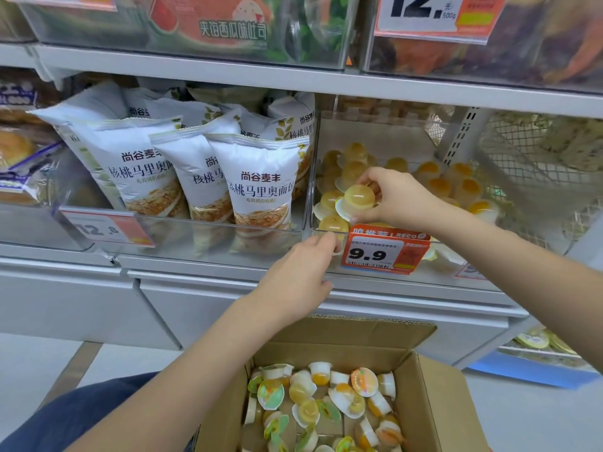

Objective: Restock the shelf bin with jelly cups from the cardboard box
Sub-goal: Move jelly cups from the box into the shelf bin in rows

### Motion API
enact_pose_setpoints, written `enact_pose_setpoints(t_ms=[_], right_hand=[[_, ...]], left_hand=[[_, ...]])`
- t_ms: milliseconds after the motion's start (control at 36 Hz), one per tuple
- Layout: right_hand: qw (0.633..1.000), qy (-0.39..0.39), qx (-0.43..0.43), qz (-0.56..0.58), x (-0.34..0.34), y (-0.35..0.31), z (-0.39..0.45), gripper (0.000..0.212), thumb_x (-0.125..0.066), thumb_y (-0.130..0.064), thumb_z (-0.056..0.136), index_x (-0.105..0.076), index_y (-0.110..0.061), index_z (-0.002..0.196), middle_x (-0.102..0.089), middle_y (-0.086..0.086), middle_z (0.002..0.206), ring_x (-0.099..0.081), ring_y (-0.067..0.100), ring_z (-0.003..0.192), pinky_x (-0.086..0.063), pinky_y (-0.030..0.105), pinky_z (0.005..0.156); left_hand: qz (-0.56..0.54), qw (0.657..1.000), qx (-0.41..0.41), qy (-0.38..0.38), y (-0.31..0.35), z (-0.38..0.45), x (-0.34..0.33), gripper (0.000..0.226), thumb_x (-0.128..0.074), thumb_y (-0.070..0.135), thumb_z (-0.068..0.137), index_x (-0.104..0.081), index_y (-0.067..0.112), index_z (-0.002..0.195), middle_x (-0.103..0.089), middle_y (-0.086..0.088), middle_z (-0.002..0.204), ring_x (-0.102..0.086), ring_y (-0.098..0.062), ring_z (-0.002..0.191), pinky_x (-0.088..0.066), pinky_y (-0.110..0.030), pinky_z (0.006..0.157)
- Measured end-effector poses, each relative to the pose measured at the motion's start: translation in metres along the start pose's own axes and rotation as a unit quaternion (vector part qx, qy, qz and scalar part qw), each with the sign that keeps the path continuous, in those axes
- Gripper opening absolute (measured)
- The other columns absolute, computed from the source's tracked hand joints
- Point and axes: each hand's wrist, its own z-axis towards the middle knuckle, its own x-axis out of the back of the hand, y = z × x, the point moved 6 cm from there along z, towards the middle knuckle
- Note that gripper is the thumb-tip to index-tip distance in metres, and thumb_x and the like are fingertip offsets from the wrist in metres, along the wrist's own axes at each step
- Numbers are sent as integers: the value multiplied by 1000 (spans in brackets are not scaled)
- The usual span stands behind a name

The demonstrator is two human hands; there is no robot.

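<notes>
A clear plastic shelf bin (329,233) at centre right holds several yellow jelly cups (350,169). My right hand (393,199) reaches into the bin and grips one yellow jelly cup (357,202) by its rim, held just above the others. My left hand (301,274) rests on the bin's front edge, fingers curled over the rim beside the orange 9.9 price tag (385,252). Below, an open cardboard box (434,393) contains several loose jelly cups (326,399), yellow, orange and green-lidded.
White bread bags (257,184) fill the bin to the left. A wire basket (522,164) stands at right. Upper shelf bins with a 12 price tag (424,11) hang overhead. Grey floor lies on both sides of the box.
</notes>
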Motion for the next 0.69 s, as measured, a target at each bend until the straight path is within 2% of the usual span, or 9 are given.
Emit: enact_pose_setpoints(t_ms=[167,250,333,389,444,528,611,694], right_hand=[[999,5,-20,34,7,2,-5,64,-83,-37,68,-55,-18,122,-60,-3,111,-58,15,103,-50,30,88],[987,118,-46,99,31,10,-26,51,-80,-32,73,-60,-18,118,-63,-4,107,-60,13,99,-51,28,90],[951,252,-41,175,45,16,-72,36,-75,-22,80,-62,-18,113,-62,-4,103,-60,11,93,-52,21,84],[935,307,-12,178,41,17,-108,28,-71,-16,83,-62,-17,110,-62,-1,100,-59,11,91,-50,18,81],[927,329,6,178,25,21,-143,23,-67,-10,86,-61,-17,107,-60,0,97,-57,12,89,-47,16,80],[939,272,-25,209,-26,38,-181,25,-66,-6,86,-60,-20,107,-59,-2,96,-56,9,90,-45,16,80],[966,153,-65,198,-88,56,-206,29,-68,-8,84,-59,-26,104,-58,-10,96,-54,-2,93,-41,7,81],[980,15,-107,166,-149,77,-223,30,-69,-9,84,-55,-30,101,-56,-10,95,-53,-4,85,-39,2,75]], left_hand=[[-3,1000,-12,3,1,-1,2,42,-63,11,83,-41,20,117,-52,-1,118,-52,-20,108,-49,-43,85],[-17,999,-20,19,-1,-1,7,44,-65,9,80,-45,20,117,-53,2,113,-53,-18,104,-48,-42,85],[-25,999,-20,15,-2,-4,4,41,-67,8,79,-48,18,114,-51,5,106,-53,-14,98,-48,-39,87],[-13,1000,-17,-1,-3,-8,-5,39,-67,9,80,-50,18,114,-53,3,108,-53,-13,95,-48,-36,87],[4,1000,-14,-23,-6,-12,-20,39,-67,9,80,-51,17,116,-53,1,113,-52,-11,97,-47,-33,87],[17,998,3,-68,-16,-19,-57,39,-66,9,80,-52,17,115,-54,-2,115,-53,-16,100,-48,-36,86],[25,991,29,-127,-31,-30,-104,40,-66,7,79,-52,18,116,-53,-2,114,-54,-19,100,-49,-39,86],[7,981,89,-174,-56,-49,-154,40,-62,2,77,-55,15,114,-54,-3,112,-55,-21,100,-49,-37,85]])
